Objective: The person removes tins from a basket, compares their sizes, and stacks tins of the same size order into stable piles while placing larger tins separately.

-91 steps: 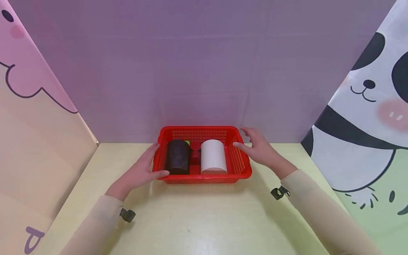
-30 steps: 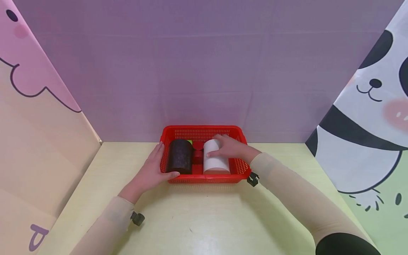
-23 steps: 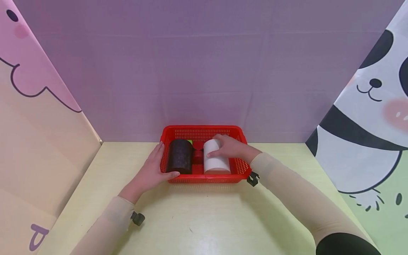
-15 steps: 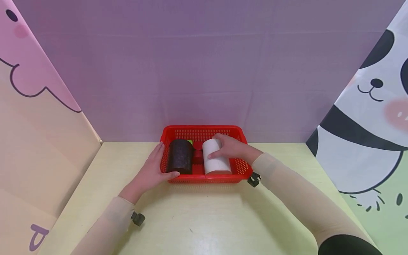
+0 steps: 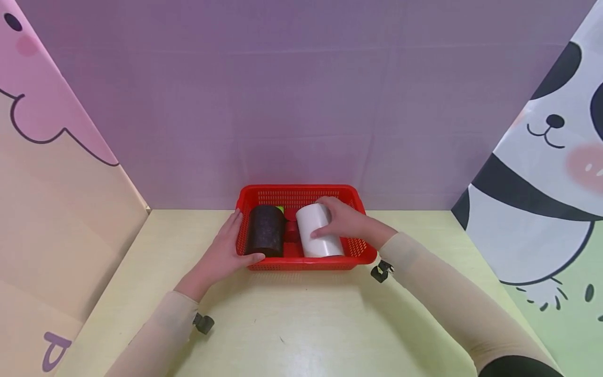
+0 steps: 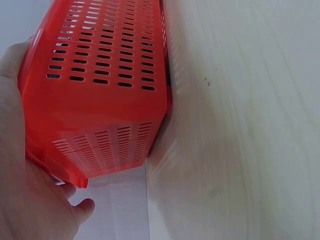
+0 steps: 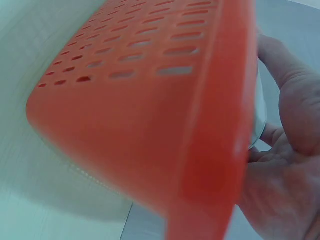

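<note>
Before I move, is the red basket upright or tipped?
Upright. The head view looks down into the red basket, open side up; the left wrist view shows its base at the table.

At the centre of the head view, you see a red basket point(image 5: 301, 265) in glossy perforated plastic. The dark cylinder point(image 5: 265, 230) inside it looks matt and mottled, the white cylinder point(image 5: 308, 224) smooth with a sheen. Below, your tabletop point(image 5: 301, 324) shows faintly shiny wood grain; at the top, the purple backdrop point(image 5: 301, 104) resembles creased matt cloth.

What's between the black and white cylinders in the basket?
A red object, partly hidden, plus bare basket floor in front of it; the head view shows this.
</note>
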A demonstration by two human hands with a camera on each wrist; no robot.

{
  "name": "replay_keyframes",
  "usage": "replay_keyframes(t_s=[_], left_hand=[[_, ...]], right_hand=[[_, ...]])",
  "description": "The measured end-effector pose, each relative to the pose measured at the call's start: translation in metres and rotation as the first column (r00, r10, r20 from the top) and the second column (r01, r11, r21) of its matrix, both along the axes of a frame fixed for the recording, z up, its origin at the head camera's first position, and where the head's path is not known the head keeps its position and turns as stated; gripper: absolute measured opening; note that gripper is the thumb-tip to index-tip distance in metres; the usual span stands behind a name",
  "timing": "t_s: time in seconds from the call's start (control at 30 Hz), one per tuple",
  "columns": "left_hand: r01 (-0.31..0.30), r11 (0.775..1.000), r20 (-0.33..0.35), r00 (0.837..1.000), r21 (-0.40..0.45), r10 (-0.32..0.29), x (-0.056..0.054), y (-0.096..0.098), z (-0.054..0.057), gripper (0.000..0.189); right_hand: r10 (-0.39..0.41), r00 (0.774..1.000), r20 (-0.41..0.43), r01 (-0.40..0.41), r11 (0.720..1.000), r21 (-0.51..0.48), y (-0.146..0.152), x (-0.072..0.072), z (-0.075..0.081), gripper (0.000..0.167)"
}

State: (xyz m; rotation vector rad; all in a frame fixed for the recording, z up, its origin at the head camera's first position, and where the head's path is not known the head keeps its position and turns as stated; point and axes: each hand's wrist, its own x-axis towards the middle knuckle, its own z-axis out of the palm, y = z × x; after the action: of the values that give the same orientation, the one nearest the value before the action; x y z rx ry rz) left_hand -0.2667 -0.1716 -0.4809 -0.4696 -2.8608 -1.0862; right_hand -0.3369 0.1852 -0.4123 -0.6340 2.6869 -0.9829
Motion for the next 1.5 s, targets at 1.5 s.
replay_keyframes(t_s=[1.5], left_hand=[[-0.016,1.000,0.008,1.000,0.015,0.016,0.005,0.002,0.001,0.137]], right_hand=[[-0.109,0.990,-0.090,0.097,0.986,-0.136,-0.014,0.031,-0.009,0.094]])
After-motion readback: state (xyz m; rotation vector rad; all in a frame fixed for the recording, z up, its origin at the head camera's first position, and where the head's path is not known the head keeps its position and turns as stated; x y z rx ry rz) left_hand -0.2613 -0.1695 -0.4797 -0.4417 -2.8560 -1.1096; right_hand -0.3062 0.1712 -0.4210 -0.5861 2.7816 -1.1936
